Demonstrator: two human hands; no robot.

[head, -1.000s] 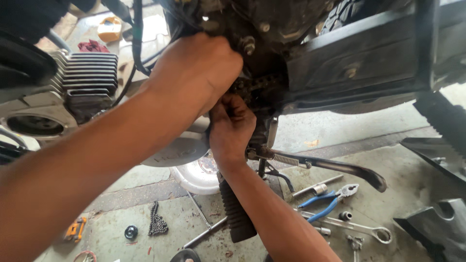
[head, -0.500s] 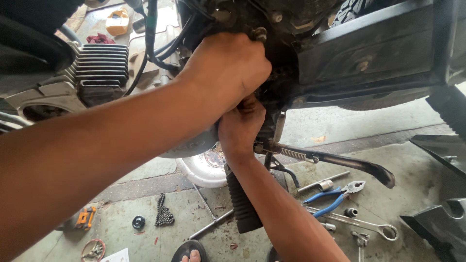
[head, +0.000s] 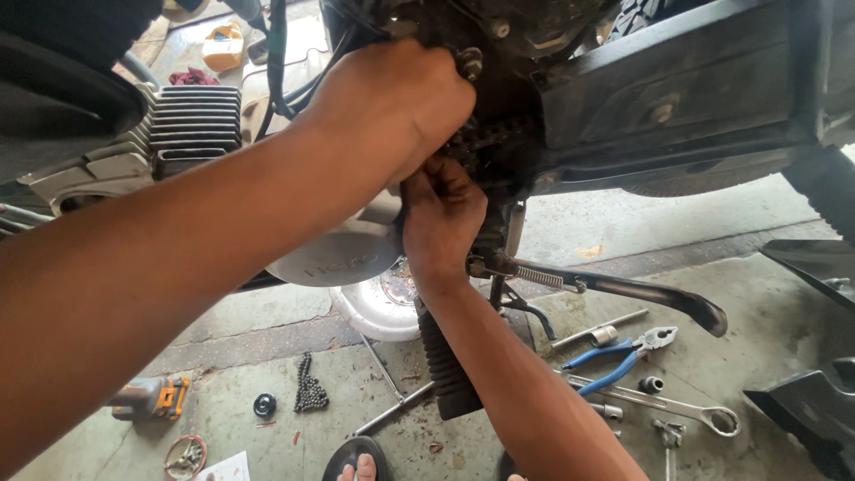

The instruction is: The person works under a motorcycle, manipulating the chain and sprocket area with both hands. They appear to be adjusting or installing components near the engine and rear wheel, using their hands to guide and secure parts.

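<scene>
A yellow plastic container [head: 223, 44] stands on the floor at the top left, beyond the finned engine cylinder [head: 191, 120], with a red rag [head: 191, 77] just beside it; a small white printed paper [head: 223, 467] lies at the bottom edge near a round red-rimmed part [head: 184, 455]. On the concrete floor [head: 712, 294] to the right lie one pair of blue-handled pliers [head: 623, 354], one combination wrench [head: 668, 405], one long metal rod [head: 598, 329] and a few small sockets, too small to count surely. To the left lie one short loose length of chain [head: 308, 383], one small black round part [head: 264, 405] and one orange-and-grey tool [head: 151, 397]. One sandalled foot [head: 361, 463] shows at the bottom. Both arms reach up and forward under the motorcycle. The left hand [head: 392, 102] is curled into a fist, back toward the camera, pressed against the engine case at the drive chain [head: 485, 142]; what its fingers clamp cannot be seen. The right hand [head: 443, 218] sits directly beneath it, touching it, wrist bent upward, fingers pinched together on the chain where it runs into the dark housing. Below the hands a black ribbed footrest [head: 445, 370] hangs down, and the side stand [head: 623, 289] with its spring stretches to the right.
</scene>
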